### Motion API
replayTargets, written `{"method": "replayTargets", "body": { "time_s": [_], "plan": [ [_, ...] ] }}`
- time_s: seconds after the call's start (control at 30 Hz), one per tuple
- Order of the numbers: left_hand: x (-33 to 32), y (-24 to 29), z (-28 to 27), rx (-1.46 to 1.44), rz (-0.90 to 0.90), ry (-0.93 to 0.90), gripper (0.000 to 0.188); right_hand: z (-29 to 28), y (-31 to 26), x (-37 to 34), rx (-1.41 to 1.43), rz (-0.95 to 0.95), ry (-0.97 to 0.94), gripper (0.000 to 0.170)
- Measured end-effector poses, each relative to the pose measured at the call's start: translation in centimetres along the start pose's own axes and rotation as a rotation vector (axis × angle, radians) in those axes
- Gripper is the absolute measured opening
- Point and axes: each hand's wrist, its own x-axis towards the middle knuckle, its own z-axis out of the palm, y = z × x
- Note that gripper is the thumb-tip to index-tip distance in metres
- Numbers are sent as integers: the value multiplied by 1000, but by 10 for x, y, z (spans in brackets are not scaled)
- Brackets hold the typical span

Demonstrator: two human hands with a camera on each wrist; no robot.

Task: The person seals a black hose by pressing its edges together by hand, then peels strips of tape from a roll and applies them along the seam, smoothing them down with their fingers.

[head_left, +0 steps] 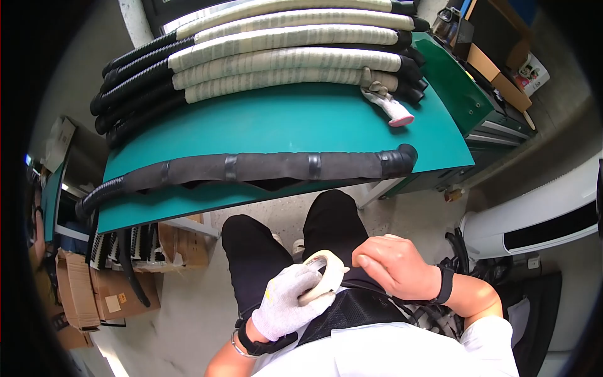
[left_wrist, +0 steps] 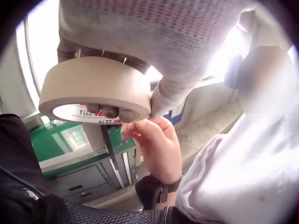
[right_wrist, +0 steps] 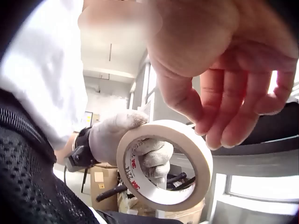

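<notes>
A roll of cream masking tape is gripped by the gloved left hand, its fingers passing through the core. Printing shows on the inner ring in both wrist views. A small tab of tape sticks out from the roll's side towards the bare right hand. That hand's thumb and fingers are loosely bent, fingertips close beside the roll's outer edge. On the green table ahead lies a black hose in a dark sleeve, banded with shiny black tape.
Several hoses wrapped in pale cloth lie across the table's far side. A glove lies by their right ends. Cardboard boxes stand at lower left, a white rounded appliance at right.
</notes>
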Motion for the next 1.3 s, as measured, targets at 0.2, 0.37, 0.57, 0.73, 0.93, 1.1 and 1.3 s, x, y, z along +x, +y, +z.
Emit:
{"method": "replayTargets", "body": {
  "time_s": [0.2, 0.37, 0.57, 0.73, 0.93, 1.1, 1.3],
  "plan": [
    [1, -2, 0, 45, 66, 10, 27, 9, -10, 4, -33, -2, -122, 20],
    [-8, -5, -5, -215, -151, -42, 32, 11, 2, 2, 102, 28, -183, 16],
    [-9, -48, -19, -570, -423, -104, 40, 17, 14, 1, 974, 507, -258, 24],
    [1, -12, -15, 250, 17, 490, 51, 22, 15, 15, 1020, 507, -145, 28],
    [20, -21, 15, 584, 154, 301, 97, 38, 9, 32, 1239, 556, -144, 27],
    [20, -30, 12, 497, 158, 287, 84, 23, 8, 36, 1126, 496, -89, 31],
    [11, -7, -5, 338, 52, 155, 90, 6, 7, 35, 569, 145, 149, 29]
  ]
}}
